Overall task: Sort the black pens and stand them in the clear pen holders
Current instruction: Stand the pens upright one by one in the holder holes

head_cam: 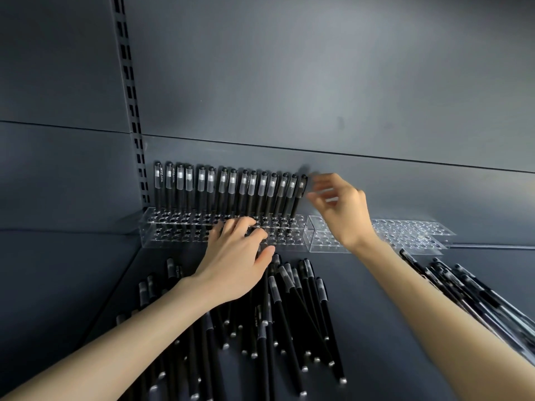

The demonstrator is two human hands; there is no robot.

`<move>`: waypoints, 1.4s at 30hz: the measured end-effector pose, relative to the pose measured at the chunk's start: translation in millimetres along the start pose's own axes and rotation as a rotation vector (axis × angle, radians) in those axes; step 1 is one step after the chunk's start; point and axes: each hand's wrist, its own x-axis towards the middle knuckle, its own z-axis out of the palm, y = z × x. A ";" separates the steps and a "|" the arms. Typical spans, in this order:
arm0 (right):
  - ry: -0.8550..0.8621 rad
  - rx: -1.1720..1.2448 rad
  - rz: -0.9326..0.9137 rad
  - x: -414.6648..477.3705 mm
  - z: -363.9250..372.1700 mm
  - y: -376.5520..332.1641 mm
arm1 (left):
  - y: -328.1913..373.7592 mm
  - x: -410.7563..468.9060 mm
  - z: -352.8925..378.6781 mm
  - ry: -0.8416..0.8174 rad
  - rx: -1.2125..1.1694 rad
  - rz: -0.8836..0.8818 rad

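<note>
The left hand [240,256], mid-frame, rests relaxed fingers on the clear pen holder [173,227]. The raised right hand [338,206], blurred but seemingly spread and empty, hovers beside the last standing black pen [299,195]. Loose pens [282,316] lie below.

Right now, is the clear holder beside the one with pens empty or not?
Empty as far as visible: the second holder shows only bare holes; the right hand hides part.

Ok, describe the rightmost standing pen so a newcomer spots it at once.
Find the left clear pen holder against the grey back panel, with its back row of standing pens. The end pen is rightmost, beside the right hand; unlike its neighbours, its cap looks dark, not frosted white.
</note>
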 end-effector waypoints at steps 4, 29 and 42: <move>-0.092 0.053 0.022 -29.0 -10.1 -5.1 | 11.8 -19.1 -3.8 0.026 -0.016 -0.034; -0.664 -0.012 -0.173 -123.3 -12.8 5.4 | 76.4 -97.0 11.8 0.344 -0.070 -0.409; -0.678 -0.033 -0.166 -124.2 -15.7 0.9 | 69.3 -103.7 3.6 0.472 -0.424 -0.634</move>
